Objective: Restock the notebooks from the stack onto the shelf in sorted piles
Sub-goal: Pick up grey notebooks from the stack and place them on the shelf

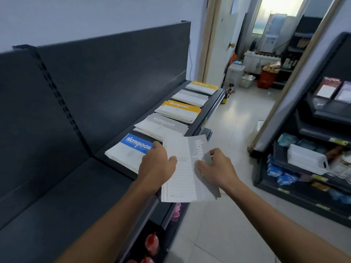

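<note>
Notebooks (180, 177) with grey covers hang at frame centre, left hand (157, 165) fingers curled round one edge, right hand (216, 168) fingers pinching the other. Beyond, a blue pile (129, 152), grey pile (161, 126) and yellow pile (178, 111) line the dark shelf (57, 196); pale floor (228, 224) runs to the upper-right doorway (252, 46).

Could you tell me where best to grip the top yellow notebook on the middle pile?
Pinch the yellow notebook at its aisle-side edge, coming from the shelf front: it lies flat, with the back panel closing the far side.
</note>
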The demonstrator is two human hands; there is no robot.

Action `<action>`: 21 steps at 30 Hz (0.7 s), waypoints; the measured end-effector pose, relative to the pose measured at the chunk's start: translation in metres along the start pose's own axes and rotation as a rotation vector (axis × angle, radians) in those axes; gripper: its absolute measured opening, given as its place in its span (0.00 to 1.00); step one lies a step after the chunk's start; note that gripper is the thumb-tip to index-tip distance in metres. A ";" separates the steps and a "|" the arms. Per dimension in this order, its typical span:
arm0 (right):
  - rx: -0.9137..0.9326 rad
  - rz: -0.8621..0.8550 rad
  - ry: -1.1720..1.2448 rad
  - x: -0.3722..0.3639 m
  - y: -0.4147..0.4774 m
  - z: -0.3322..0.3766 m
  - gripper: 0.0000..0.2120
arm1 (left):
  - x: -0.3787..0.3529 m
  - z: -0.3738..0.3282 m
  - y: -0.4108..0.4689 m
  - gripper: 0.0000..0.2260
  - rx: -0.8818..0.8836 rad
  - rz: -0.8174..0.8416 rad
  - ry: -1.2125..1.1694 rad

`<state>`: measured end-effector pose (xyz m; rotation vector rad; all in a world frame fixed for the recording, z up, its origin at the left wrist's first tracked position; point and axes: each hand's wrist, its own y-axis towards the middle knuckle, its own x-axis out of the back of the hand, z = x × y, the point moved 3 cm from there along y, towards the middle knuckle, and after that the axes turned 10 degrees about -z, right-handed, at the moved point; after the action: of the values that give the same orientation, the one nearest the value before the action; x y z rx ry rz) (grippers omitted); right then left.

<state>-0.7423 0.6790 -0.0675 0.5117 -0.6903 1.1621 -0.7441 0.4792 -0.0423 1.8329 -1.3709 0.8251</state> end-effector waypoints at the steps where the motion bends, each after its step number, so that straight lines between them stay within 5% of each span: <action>1: -0.008 -0.004 0.003 0.003 0.010 -0.002 0.15 | -0.006 -0.006 0.008 0.15 -0.009 0.000 -0.004; 21: -0.002 0.069 0.085 0.094 0.231 -0.096 0.17 | -0.150 -0.183 0.135 0.21 0.069 -0.002 0.055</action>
<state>-0.9176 0.8810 -0.0625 0.4372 -0.6399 1.2402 -0.9256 0.6820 -0.0420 1.8497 -1.3207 0.9259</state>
